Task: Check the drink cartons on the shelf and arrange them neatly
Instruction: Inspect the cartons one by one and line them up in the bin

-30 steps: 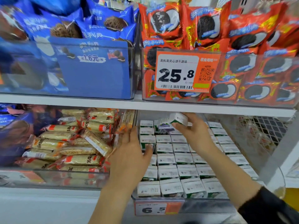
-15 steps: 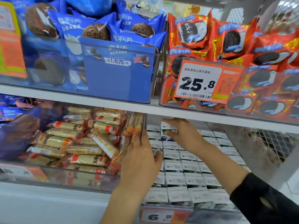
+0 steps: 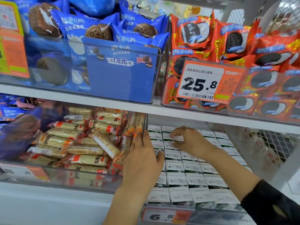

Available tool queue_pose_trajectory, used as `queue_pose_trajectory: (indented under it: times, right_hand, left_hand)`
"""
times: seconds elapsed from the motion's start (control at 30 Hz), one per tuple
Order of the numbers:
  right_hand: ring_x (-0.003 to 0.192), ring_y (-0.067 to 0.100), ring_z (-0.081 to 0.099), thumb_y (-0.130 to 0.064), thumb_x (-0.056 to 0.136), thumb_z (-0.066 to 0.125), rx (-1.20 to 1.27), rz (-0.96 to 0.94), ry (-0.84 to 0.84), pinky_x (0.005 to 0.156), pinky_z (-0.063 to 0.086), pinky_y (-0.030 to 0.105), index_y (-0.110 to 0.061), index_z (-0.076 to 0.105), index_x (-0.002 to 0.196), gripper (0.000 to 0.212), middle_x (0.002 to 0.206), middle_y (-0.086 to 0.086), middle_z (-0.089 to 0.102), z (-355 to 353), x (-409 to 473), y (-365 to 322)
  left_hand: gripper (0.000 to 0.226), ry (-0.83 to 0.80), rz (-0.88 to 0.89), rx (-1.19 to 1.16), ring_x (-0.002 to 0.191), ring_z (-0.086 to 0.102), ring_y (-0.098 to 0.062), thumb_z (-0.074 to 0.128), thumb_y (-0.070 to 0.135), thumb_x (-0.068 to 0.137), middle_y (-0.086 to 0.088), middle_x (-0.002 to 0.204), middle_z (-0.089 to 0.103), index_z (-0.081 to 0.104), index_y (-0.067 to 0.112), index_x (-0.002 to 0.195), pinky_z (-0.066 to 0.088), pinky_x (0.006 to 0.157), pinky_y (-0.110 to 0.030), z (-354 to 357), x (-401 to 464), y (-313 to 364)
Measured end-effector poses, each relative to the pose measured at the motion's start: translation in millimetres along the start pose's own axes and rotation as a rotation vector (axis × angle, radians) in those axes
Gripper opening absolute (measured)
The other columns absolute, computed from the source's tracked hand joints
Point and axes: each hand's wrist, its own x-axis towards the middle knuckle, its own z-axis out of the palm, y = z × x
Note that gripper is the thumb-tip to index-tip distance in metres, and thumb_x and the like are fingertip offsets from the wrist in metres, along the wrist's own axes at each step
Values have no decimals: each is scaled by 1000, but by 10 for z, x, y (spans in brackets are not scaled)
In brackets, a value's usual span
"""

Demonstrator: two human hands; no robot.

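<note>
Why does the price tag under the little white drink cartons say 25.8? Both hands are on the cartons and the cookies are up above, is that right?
Not quite. The tag under the drink cartons reads 6.5, as the head view shows. The 25.8 tag hangs on the shelf above, by the red cookie packs. The rest holds: the left hand and right hand are on the cartons.

Two bare forearms reach in from below — the left hand point(image 3: 142, 161) with no sleeve showing. The right arm wears a black sleeve point(image 3: 272, 207) pushed up past the wrist — and the right hand point(image 3: 193, 140) has a thin ring point(image 3: 186, 127) on one finger.
</note>
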Motion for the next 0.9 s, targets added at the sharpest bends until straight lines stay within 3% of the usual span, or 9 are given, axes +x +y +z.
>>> queue_pose_trajectory:
  times: [0.1, 0.3, 0.47, 0.63, 0.83, 0.9]
  right_hand:
    - [118, 18, 50, -38, 89, 63, -66, 21, -119, 97, 42, 30, -28, 60, 117, 30, 131, -2, 50, -40, 3, -19]
    - [116, 20, 50, -39, 88, 62, -242, 10, -182, 93, 44, 33, -23, 57, 124, 40, 132, 0, 46, -69, 146, -135]
    - [120, 21, 45, -47, 88, 60, -234, 11, -163, 94, 43, 33, -19, 54, 126, 48, 136, 3, 42, -6, 167, -135]
    - [119, 21, 46, -43, 94, 52, -51, 3, 3, 85, 38, 26, -16, 47, 130, 45, 134, 1, 42, 121, -18, -91]
    - [84, 20, 60, -40, 92, 55, 291, 18, 361, 71, 51, 40, -23, 47, 121, 33, 107, -1, 59, 73, -391, -110]
    - [75, 16, 59, -35, 92, 56, 489, 45, 472, 62, 51, 35, -30, 49, 109, 19, 97, -5, 61, 42, -522, -99]
  left_hand:
    - [76, -8, -8, 3, 141, 29, -23, 45, 49, 95, -5, 157, 16, 7, 16, 152, 36, 107, -32, -1, 2, 9]
    - [75, 4, -8, -4, 140, 29, -22, 45, 48, 94, -6, 156, 19, 9, 15, 152, 38, 105, -31, 4, -3, 23]
    - [73, 16, -16, 3, 138, 32, -21, 46, 47, 94, -5, 154, 22, 11, 16, 151, 37, 105, -30, -8, 6, 35]
    - [73, 2, -7, 0, 139, 30, -21, 44, 47, 95, -4, 155, 20, 10, 17, 151, 36, 108, -31, -22, -6, 31]
    - [75, -13, -12, 2, 139, 32, -23, 45, 49, 94, -5, 156, 20, 8, 17, 152, 40, 105, -33, -26, -7, 13]
    - [76, -16, -1, 0, 140, 31, -23, 45, 50, 94, -4, 156, 20, 8, 18, 152, 39, 105, -32, -43, -6, 12]
